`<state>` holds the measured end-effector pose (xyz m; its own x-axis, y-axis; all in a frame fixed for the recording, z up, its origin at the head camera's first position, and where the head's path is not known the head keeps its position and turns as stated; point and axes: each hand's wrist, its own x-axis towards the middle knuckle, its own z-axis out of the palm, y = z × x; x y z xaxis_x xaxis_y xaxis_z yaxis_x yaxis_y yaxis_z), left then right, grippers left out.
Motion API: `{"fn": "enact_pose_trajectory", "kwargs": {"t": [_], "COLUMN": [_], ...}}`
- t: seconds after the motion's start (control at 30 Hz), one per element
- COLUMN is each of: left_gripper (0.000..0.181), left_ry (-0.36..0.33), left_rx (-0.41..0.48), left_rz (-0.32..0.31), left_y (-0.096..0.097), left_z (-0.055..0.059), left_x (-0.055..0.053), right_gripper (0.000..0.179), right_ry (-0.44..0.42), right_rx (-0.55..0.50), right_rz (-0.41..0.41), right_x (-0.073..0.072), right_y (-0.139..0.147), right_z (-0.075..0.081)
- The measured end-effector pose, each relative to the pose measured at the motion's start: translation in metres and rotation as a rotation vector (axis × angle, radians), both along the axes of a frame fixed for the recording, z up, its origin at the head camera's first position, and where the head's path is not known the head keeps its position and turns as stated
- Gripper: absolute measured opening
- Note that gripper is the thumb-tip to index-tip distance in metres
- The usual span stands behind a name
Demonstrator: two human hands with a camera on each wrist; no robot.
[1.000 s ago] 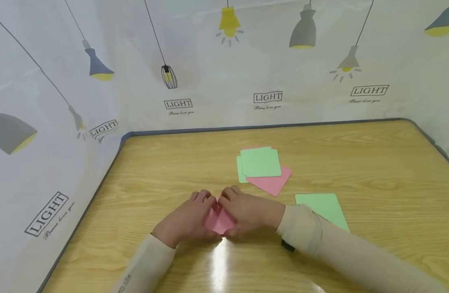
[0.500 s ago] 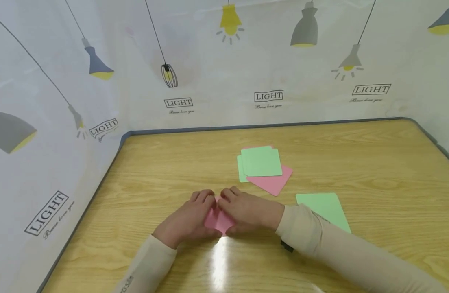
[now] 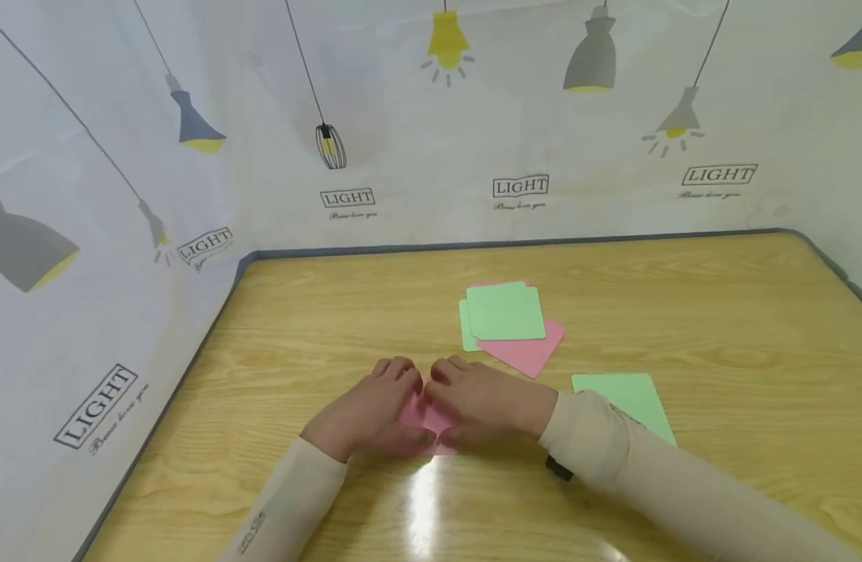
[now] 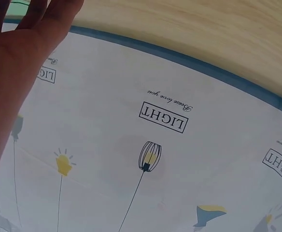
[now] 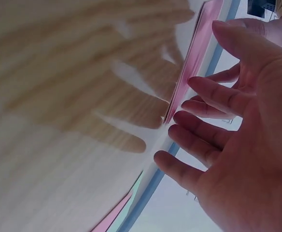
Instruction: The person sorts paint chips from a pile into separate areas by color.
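Between both hands a pink card point(image 3: 438, 420) lies on the table, largely covered by them. My left hand point(image 3: 371, 410) rests on its left side, thumb toward the near edge. From the right, my right hand point(image 3: 490, 402) touches it, its thumb close to the left one. In the right wrist view the pink card point(image 5: 193, 63) is low and flat, with layered edges, and the right fingers point(image 5: 179, 171) are spread and loosely bent over it. The left wrist view catches only part of the left hand point(image 4: 15, 72); its contact is out of frame.
Beyond the hands lies an overlapping pile of green cards point(image 3: 505, 314) and pink cards point(image 3: 532, 355). A separate green card point(image 3: 624, 398) lies partly behind the right sleeve point(image 3: 614, 445). A printed lamp-pattern curtain point(image 3: 417, 140) surrounds the wooden table point(image 3: 318, 312).
The thumbs have moved from the pink card's near edge onto its top, and the card looks flatter. The hands shift slightly right in view; the other cards stay put.
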<state>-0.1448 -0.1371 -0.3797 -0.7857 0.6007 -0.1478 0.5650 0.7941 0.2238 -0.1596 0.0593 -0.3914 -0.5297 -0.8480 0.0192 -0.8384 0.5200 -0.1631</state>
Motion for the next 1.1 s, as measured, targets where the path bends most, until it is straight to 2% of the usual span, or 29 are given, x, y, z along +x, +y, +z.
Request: {"fn": "enact_pose_trajectory", "kwargs": {"t": [0.1,0.23,0.3,0.43,0.5,0.63,0.73,0.9,1.1], "left_gripper": [0.056,0.052,0.051,0.056,0.060,0.062,0.064,0.069,0.068], "left_ry": [0.030,0.053,0.061,0.074,0.080,0.068,0.040,0.022,-0.016], "left_rx": [-0.005,0.013,0.014,-0.014,-0.025,-0.007,0.011,-0.019,-0.031], "left_rz": [-0.029,-0.033,-0.024,-0.019,-0.023,-0.046,-0.066,-0.081,-0.028], "left_y": [0.007,0.019,0.027,0.049,0.059,0.080,0.095,0.113,0.118], "left_z": [0.002,0.000,0.000,0.002,0.003,0.002,-0.004,-0.017,-0.023], "left_x": [-0.010,-0.024,-0.032,-0.055,-0.067,-0.088,-0.101,-0.114,-0.119], "right_gripper": [0.040,0.040,0.036,0.032,0.033,0.050,0.056,0.062,0.061], "right_ry": [-0.004,-0.041,-0.035,-0.031,-0.078,-0.196,-0.252,-0.323,-0.367], "right_rx": [-0.019,-0.021,-0.026,-0.022,-0.026,-0.032,-0.052,-0.061,-0.069], "right_rz": [-0.020,-0.094,-0.132,-0.203,-0.260,-0.376,-0.411,-0.415,-0.439], "right_x": [-0.006,-0.018,-0.027,-0.051,-0.063,-0.083,-0.092,-0.101,-0.108], "right_y": [0.009,0.028,0.040,0.065,0.076,0.094,0.102,0.106,0.106], "right_z": [0.003,0.007,0.009,0.013,0.015,0.013,0.006,-0.004,-0.003]}}
